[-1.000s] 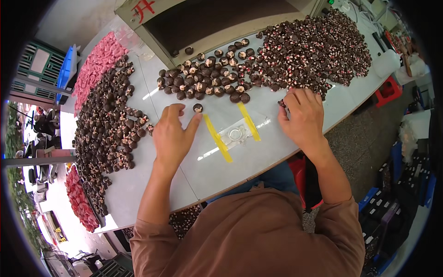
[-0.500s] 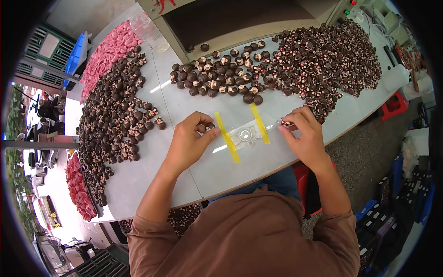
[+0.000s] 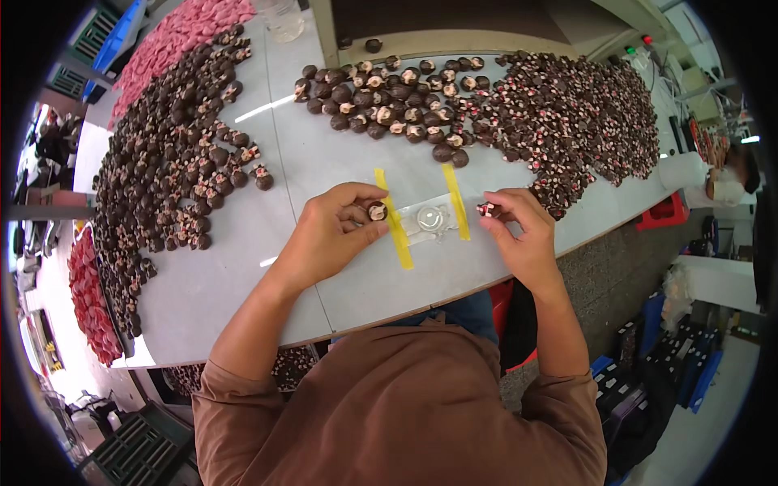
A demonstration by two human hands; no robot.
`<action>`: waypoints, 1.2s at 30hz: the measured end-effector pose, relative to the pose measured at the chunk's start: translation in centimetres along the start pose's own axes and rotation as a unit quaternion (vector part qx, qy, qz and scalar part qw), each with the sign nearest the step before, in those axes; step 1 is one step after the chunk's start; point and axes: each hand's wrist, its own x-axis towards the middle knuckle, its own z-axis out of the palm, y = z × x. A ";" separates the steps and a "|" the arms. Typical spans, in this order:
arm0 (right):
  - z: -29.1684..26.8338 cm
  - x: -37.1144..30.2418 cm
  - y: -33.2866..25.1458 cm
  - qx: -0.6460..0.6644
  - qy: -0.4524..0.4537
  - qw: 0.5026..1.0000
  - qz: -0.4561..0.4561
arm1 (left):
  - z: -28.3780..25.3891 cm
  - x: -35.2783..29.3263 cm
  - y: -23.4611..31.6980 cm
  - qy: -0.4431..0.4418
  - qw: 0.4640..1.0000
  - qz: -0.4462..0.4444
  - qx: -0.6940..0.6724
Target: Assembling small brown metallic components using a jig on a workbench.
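My left hand (image 3: 328,235) pinches a round dark-brown hollow-looking piece (image 3: 377,211), its cream-coloured side showing, beside the left yellow tape strip (image 3: 397,231). Between the fingertips of my right hand (image 3: 528,239) is a small dark-brown piece with red and white bits (image 3: 488,210), just right of the other yellow tape strip (image 3: 459,209). Between the two strips lies a clear plastic piece with a round raised ring (image 3: 429,217), taped to the grey tabletop (image 3: 381,296). Neither hand touches the clear piece.
Round brown-and-cream pieces (image 3: 356,97) lie in a group beyond my hands. Small red-flecked dark pieces (image 3: 583,113) are heaped at right, mixed brown pieces (image 3: 178,154) at left. Pink pieces (image 3: 182,40) and red pieces (image 3: 91,300) line the left edge. A metal-framed box (image 3: 478,32) stands behind.
The view has shifted a little. My left hand has turned so the round piece's cream side shows. In my right hand the small piece is now more exposed at the fingertips.
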 end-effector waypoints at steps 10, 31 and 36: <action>0.3 1.6 -3.5 -0.037 -0.092 0.991 -0.088 | 0.0 -0.7 1.2 -0.024 0.993 0.054 0.107; 2.3 3.9 -5.6 -0.253 -0.181 0.928 -0.204 | 0.8 -1.2 -0.7 0.001 0.975 0.175 0.138; 2.4 4.3 -6.2 -0.270 -0.194 0.920 -0.208 | 0.6 -1.3 -0.5 0.002 0.976 0.166 0.138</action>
